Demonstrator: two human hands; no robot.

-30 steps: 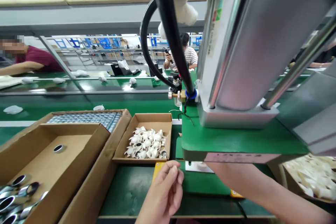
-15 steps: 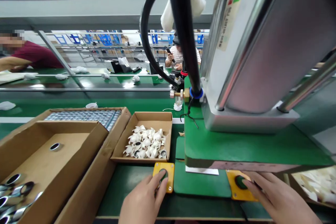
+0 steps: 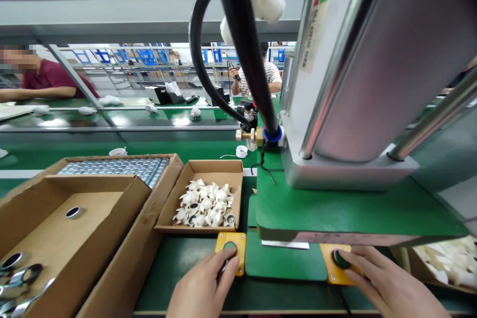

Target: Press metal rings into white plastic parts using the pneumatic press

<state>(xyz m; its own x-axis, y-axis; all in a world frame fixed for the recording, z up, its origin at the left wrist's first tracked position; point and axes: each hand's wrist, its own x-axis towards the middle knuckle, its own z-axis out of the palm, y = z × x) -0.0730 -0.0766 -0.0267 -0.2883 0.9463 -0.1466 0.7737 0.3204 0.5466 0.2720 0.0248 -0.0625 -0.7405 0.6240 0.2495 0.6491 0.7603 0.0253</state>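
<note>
My left hand [image 3: 203,280] rests at a yellow button box [image 3: 241,258], index fingertip against the lower edge of its green button [image 3: 230,246] and thumb just below. At a second yellow button box [image 3: 335,274], my right hand [image 3: 387,276] has its index finger touching the green button [image 3: 338,258], with the thumb apart from it. Neither hand holds anything; the outer fingers are partly hidden. Between the boxes lies a green plate [image 3: 285,263], under the overhanging green top of a press [image 3: 350,213]. Its big metal cylinder [image 3: 357,84] rises above.
Left stand a shallow carton [image 3: 240,194] of white finned parts and a larger carton [image 3: 115,238] with loose metal rings. Another box of white pieces [image 3: 452,258] is at right. Black hoses [image 3: 242,44] hang ahead. Beyond the green conveyor [image 3: 167,141], two people sit.
My view has shifted slightly right. Both hands stay at the buttons, with the left index fingertip now lower on its button. Small white round parts on the conveyor have moved left.
</note>
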